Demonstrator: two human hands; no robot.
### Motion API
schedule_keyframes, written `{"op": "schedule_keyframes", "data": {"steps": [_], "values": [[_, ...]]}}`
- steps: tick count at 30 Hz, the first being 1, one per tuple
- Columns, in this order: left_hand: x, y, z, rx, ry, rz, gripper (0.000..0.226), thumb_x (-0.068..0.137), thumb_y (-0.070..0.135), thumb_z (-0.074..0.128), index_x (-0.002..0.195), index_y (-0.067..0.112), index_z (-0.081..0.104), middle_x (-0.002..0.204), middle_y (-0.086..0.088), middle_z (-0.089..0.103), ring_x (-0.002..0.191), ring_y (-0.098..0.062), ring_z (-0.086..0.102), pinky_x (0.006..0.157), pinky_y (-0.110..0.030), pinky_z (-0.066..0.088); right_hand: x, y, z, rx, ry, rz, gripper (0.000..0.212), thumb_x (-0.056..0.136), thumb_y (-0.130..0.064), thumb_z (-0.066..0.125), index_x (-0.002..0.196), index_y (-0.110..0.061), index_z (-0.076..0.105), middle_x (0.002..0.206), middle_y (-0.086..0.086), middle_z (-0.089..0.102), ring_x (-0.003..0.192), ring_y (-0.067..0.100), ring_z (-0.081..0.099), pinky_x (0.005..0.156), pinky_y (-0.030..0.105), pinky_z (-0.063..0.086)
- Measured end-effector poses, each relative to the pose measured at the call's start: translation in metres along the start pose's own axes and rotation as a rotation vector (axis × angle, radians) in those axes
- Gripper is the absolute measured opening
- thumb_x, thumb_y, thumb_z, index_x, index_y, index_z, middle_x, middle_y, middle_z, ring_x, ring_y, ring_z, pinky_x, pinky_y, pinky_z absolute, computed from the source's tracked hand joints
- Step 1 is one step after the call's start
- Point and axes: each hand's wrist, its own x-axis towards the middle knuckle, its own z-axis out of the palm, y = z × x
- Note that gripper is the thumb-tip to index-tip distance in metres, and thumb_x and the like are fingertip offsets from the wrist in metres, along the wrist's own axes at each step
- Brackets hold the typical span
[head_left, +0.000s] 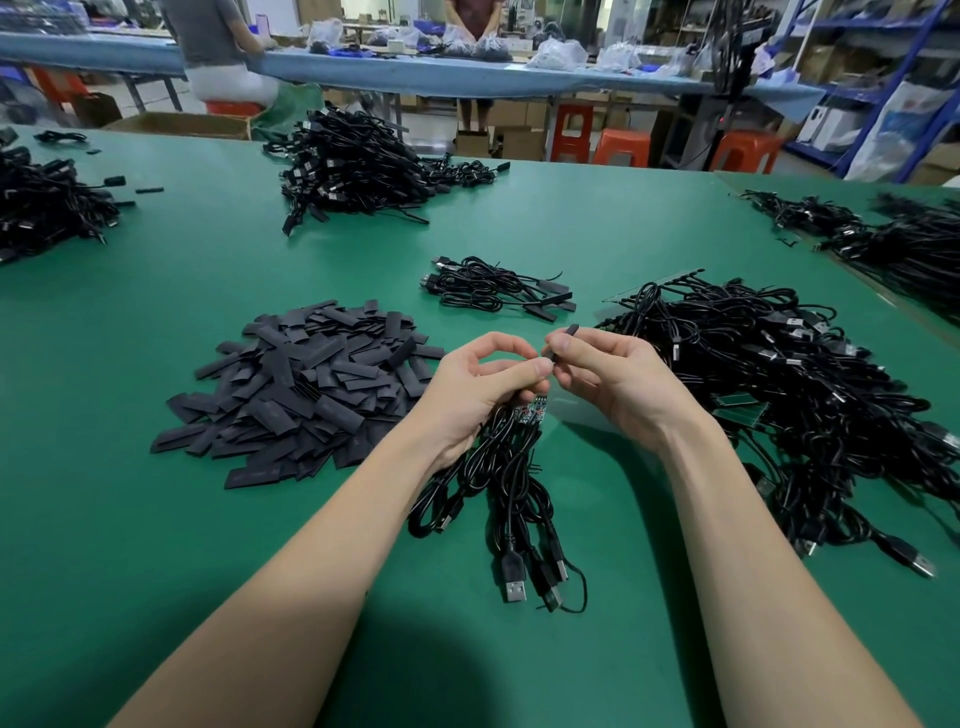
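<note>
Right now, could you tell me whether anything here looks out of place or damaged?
Nothing looks damaged. The left hand grips the cable bundle, the right hand pinches a black sleeve; only one stray sleeve lies apart, far left.

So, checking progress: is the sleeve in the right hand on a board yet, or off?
Off: the right hand pinches the sleeve clear of the bare boards that the left hand holds.

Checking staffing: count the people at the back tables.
2. A seated person at the back left; a standing person behind the blue table, centre. More may be hidden.
</note>
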Motion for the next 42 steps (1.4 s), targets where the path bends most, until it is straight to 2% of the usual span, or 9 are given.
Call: {"op": "schedule_keyframes", "data": {"steps": [7, 12, 17, 19, 22, 24, 30, 34, 42], "values": [[0.0, 0.001, 0.0, -0.112, -0.003, -0.018, 0.011, 0.084, -0.002, 0.071, 0.089, 0.007, 0.066, 0.076, -0.012, 0.073, 0.063, -0.013, 0.067, 0.066, -0.016, 0.056, 0.0, -0.001, 0.001, 0.11, 0.016, 0.027, 0.013, 0.076, -0.018, 0.077, 0.085, -0.008, 0.08, 0.085, 0.006, 0.073, 0.072, 0.01, 0.067, 0.072, 0.015, 0.056], [-0.002, 0.002, 0.001, -0.127, -0.012, -0.016, 0.019, 0.068, 0.009, 0.078, 0.085, 0.007, 0.067, 0.073, -0.011, 0.072, 0.061, -0.012, 0.068, 0.064, -0.016, 0.056, -0.002, -0.001, 0.002, 0.132, -0.035, 0.041, 0.01, 0.08, -0.016, 0.075, 0.082, -0.01, 0.082, 0.084, 0.003, 0.075, 0.075, 0.008, 0.07, 0.073, 0.014, 0.055], [-0.001, -0.001, -0.001, -0.137, 0.013, -0.006, 0.02, 0.067, 0.009, 0.079, 0.083, 0.006, 0.067, 0.072, -0.012, 0.073, 0.061, -0.013, 0.068, 0.063, -0.016, 0.056, -0.002, 0.0, 0.004, 0.135, -0.057, 0.051, 0.009, 0.079, -0.015, 0.075, 0.083, -0.01, 0.082, 0.085, 0.004, 0.076, 0.075, 0.008, 0.071, 0.072, 0.013, 0.055], [-0.001, -0.001, -0.001, -0.152, 0.016, -0.002, 0.02, 0.068, 0.009, 0.078, 0.084, 0.006, 0.068, 0.073, -0.012, 0.073, 0.061, -0.013, 0.068, 0.064, -0.016, 0.056, -0.001, 0.001, 0.006, 0.13, -0.031, 0.025, 0.013, 0.078, -0.017, 0.077, 0.088, -0.011, 0.081, 0.086, 0.005, 0.076, 0.073, 0.01, 0.07, 0.072, 0.015, 0.056], [0.001, -0.001, -0.002, -0.216, 0.032, 0.017, 0.02, 0.069, 0.008, 0.077, 0.086, 0.005, 0.067, 0.074, -0.012, 0.073, 0.064, -0.013, 0.069, 0.064, -0.016, 0.055, 0.001, 0.004, 0.015, 0.114, 0.043, -0.088, 0.034, 0.075, -0.02, 0.079, 0.109, -0.015, 0.074, 0.091, 0.009, 0.076, 0.075, 0.015, 0.071, 0.073, 0.022, 0.058], [0.001, -0.001, -0.002, -0.24, 0.042, 0.026, 0.02, 0.07, 0.007, 0.077, 0.087, 0.005, 0.067, 0.074, -0.012, 0.073, 0.065, -0.013, 0.07, 0.065, -0.016, 0.055, 0.003, 0.006, 0.021, 0.091, 0.087, -0.168, 0.037, 0.076, -0.02, 0.08, 0.113, -0.019, 0.073, 0.095, 0.012, 0.077, 0.079, 0.018, 0.072, 0.074, 0.026, 0.058], [0.002, -0.001, -0.003, -0.234, 0.051, 0.026, 0.02, 0.072, 0.005, 0.076, 0.09, 0.005, 0.066, 0.074, -0.011, 0.073, 0.065, -0.013, 0.069, 0.067, -0.017, 0.056, 0.004, 0.008, 0.027, 0.103, 0.142, -0.26, 0.029, 0.083, -0.006, 0.079, 0.106, -0.023, 0.079, 0.093, 0.012, 0.077, 0.078, 0.017, 0.072, 0.074, 0.028, 0.058], [0.002, -0.001, -0.004, -0.219, 0.054, 0.02, 0.02, 0.072, 0.007, 0.077, 0.089, 0.006, 0.067, 0.075, -0.011, 0.073, 0.065, -0.013, 0.069, 0.067, -0.017, 0.056, 0.005, 0.008, 0.029, 0.091, 0.159, -0.27, 0.025, 0.084, -0.005, 0.078, 0.099, -0.024, 0.082, 0.087, 0.006, 0.077, 0.077, 0.015, 0.071, 0.074, 0.026, 0.058], [0.002, -0.002, -0.004, -0.198, 0.059, 0.015, 0.022, 0.069, 0.011, 0.079, 0.087, 0.006, 0.069, 0.076, -0.012, 0.073, 0.065, -0.013, 0.068, 0.067, -0.017, 0.055, 0.006, 0.008, 0.028, 0.099, 0.187, -0.25, 0.021, 0.084, -0.004, 0.079, 0.097, -0.02, 0.082, 0.086, 0.007, 0.075, 0.077, 0.016, 0.068, 0.075, 0.028, 0.059]]}}
